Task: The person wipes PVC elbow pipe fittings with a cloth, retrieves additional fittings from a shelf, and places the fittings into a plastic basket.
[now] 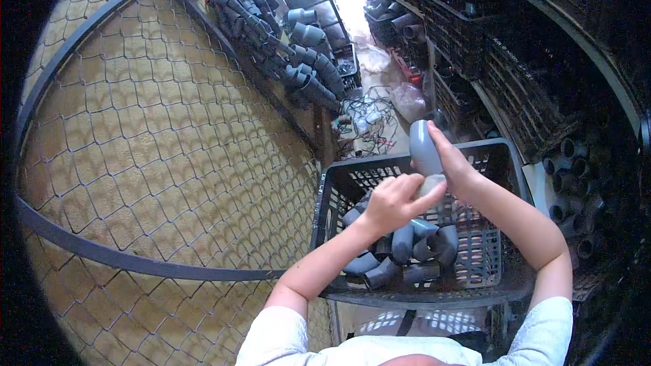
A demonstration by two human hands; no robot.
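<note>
Grasping a grey pipe fitting (425, 146) with fingers of the right hand (456, 166), above a black crate's (489, 247) far part. Curling the left hand's (392, 202) fingers by the fitting's near end; cannot tell whether gripping. Heaped below: grey elbows (402, 242).

Pretty cramped aisle, tbh: chain-link fence (156, 139) in a metal frame (135, 262) down the left, tan surface (224, 213) behind it, black crates (519, 88) racked along the right. Floor (377, 83)'s a mess of tangled wires (369, 120) and plastic, with bright white light (350, 10) blasting at the far end.
</note>
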